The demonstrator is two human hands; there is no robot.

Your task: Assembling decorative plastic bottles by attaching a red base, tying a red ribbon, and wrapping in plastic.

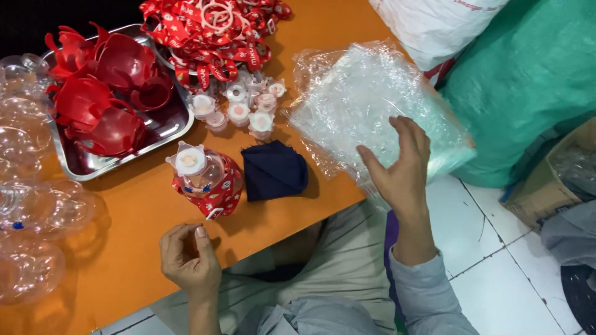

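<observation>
My right hand [400,167] rests with fingers spread on a stack of clear plastic bags [366,102] at the right end of the orange table [130,248]. My left hand [189,254] hovers over the table's front edge, fingers loosely curled, holding nothing I can see. Just beyond it stands a small clear bottle [205,180] with a white bear-shaped lid and a red patterned strap around it. A folded dark blue cloth [273,170] lies beside the bottle.
A steel tray [167,124] holds several red plastic shells. Red lanyards [205,37] pile behind it, with several white lids [239,108] in front. Clear plastic bottles [25,205] crowd the left edge. A green sack [528,87] and cardboard box [546,180] stand right.
</observation>
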